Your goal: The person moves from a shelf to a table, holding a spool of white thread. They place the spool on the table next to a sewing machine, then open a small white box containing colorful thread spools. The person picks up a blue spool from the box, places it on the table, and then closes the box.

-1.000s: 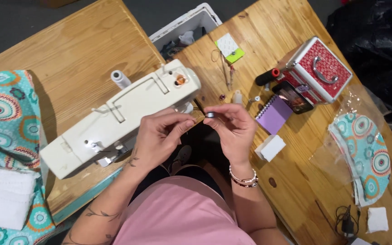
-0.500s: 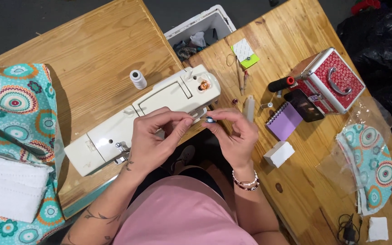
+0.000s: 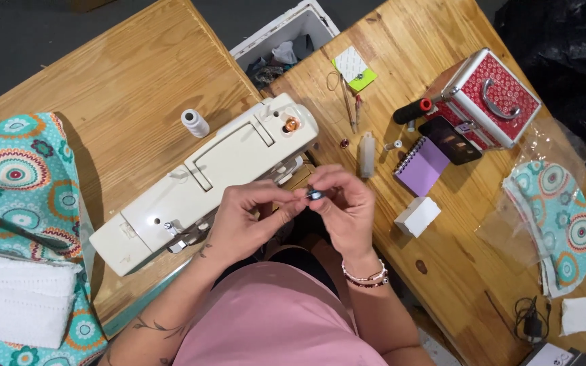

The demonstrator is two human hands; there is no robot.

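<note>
Both sets of fingers pinch a small dark bobbin [image 3: 315, 194] between the left hand [image 3: 242, 224] and right hand [image 3: 344, 207], just in front of the white sewing machine [image 3: 205, 169]. A loosened pinch could drop it off the counter [image 3: 137, 88] edge onto the lap.
</note>
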